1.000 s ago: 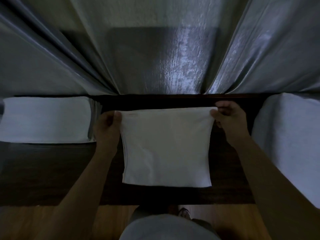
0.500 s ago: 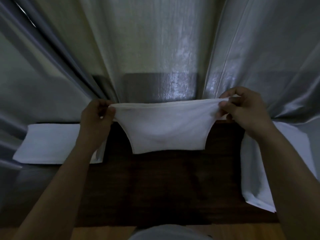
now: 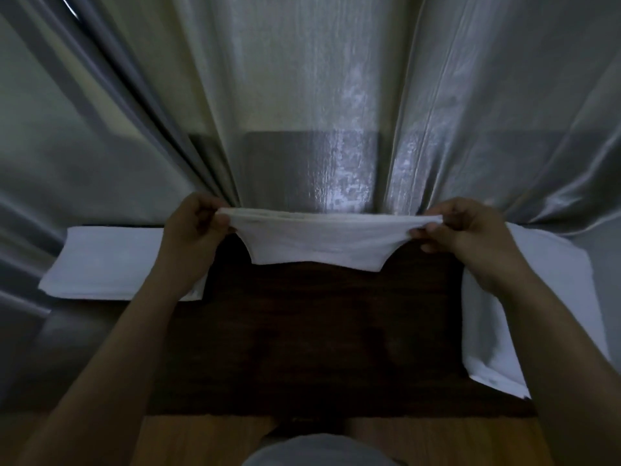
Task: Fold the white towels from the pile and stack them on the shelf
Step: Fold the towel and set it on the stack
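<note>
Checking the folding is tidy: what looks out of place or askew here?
Nothing stands out. Left hand and right hand pinch the towel level above the dark shelf; the folded stack lies flat.

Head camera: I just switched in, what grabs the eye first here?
The white towel stretched taut in mid-air at centre, pinched at its top corners by the left hand and right hand, above the dark wooden surface. A flat folded stack lies at the left, a looser white pile at the right. Shiny grey curtains fill the background.
</note>
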